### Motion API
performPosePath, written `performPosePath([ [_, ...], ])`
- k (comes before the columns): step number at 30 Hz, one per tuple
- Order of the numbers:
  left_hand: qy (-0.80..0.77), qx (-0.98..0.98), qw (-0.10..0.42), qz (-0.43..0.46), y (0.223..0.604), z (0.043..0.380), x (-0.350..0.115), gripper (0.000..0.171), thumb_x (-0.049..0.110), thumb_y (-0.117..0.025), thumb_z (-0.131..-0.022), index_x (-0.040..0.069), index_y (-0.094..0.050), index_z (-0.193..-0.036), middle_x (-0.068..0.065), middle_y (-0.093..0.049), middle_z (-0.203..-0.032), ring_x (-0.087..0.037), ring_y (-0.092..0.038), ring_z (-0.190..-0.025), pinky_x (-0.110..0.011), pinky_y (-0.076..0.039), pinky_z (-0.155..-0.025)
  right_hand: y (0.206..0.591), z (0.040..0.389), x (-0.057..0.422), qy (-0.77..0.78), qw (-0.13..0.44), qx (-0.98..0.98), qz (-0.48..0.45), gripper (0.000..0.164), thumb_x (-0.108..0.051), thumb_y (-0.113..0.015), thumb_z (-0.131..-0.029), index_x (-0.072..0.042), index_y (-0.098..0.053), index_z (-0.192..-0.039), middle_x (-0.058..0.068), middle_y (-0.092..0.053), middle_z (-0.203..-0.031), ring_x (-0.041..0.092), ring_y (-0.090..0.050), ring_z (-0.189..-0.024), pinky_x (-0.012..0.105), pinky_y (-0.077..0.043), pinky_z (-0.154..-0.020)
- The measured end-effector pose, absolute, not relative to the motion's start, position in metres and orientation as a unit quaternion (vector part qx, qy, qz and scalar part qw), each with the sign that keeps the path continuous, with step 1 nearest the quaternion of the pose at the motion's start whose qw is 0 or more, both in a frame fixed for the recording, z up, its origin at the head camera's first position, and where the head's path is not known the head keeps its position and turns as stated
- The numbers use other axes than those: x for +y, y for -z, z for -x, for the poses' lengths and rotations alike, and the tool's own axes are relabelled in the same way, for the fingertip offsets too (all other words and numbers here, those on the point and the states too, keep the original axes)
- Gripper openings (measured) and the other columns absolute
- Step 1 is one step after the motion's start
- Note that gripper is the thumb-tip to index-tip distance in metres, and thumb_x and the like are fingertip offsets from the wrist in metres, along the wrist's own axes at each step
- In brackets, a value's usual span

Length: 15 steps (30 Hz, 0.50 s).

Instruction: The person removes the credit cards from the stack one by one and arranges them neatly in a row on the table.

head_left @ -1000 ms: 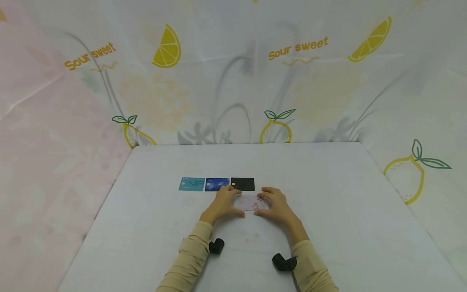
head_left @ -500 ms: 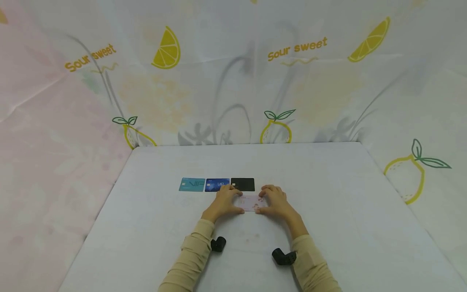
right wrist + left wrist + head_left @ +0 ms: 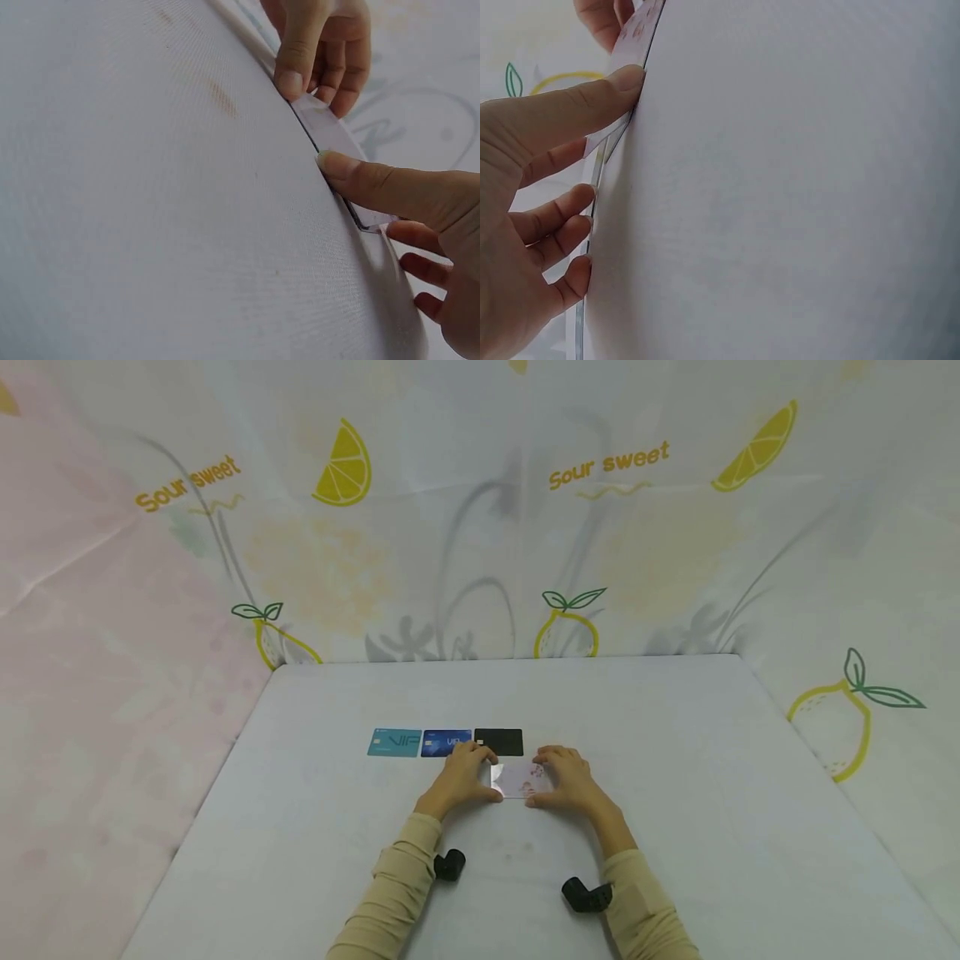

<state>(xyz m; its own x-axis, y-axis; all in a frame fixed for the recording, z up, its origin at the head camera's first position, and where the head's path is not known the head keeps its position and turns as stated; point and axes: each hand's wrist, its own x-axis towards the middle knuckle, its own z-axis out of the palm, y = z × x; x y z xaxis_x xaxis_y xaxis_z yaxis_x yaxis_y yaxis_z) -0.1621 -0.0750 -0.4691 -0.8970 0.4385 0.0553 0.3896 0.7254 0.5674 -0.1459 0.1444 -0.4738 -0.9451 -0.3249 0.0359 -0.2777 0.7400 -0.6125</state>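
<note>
A pale pink card with red flower prints (image 3: 513, 782) lies between my two hands over the white table. My left hand (image 3: 459, 781) pinches its left end, thumb on the near edge and fingers at the far edge. The right hand (image 3: 573, 783) grips the right end in the same way. In the left wrist view the card (image 3: 636, 34) shows nearly edge-on, my thumb (image 3: 592, 109) over its near long side. From the right wrist the card (image 3: 334, 131) has a thin dark line along its lower edge. Fingers hide both ends of it.
Just beyond the hands, a teal VIP card (image 3: 395, 742), a blue VIP card (image 3: 437, 742) and a black card (image 3: 502, 742) lie side by side in a row. Black wrist devices (image 3: 450, 865) sit at both sleeves. Lemon-print cloth (image 3: 480, 527) hangs behind the table.
Both hands keep their hold on the pink card with only slight shifts. A bright glare now shows on its left end. The row of cards has stayed put.
</note>
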Motion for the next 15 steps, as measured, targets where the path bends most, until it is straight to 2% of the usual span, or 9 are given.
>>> performPosePath([
  [9, -0.272, 0.932, 0.055, -0.233, 0.465, 0.1639, -0.0754, 0.049, 0.03, -0.085, -0.065, 0.008, -0.067, -0.104, -0.016, -0.054, -0.113, -0.035, -0.046, -0.112, -0.051, -0.036, -0.098, 0.4738, 0.145, 0.1452, 0.336, 0.031, 0.927, 0.166, 0.06, -0.025, -0.087, -0.062, -0.004, -0.057, -0.109, 0.015, -0.054, -0.124, 0.036, -0.041, -0.119, 0.056, -0.028, -0.092],
  [15, -0.296, 0.925, 0.076, -0.226, 0.4663, 0.164, -0.0771, 0.06, 0.033, -0.087, -0.062, 0.007, -0.067, -0.112, -0.018, -0.053, -0.122, -0.036, -0.042, -0.12, -0.05, -0.036, -0.101, 0.475, 0.1442, 0.1509, 0.357, -0.005, 0.915, 0.19, 0.059, -0.026, -0.087, -0.061, -0.003, -0.063, -0.11, 0.016, -0.058, -0.119, 0.037, -0.047, -0.115, 0.059, -0.032, -0.093],
])
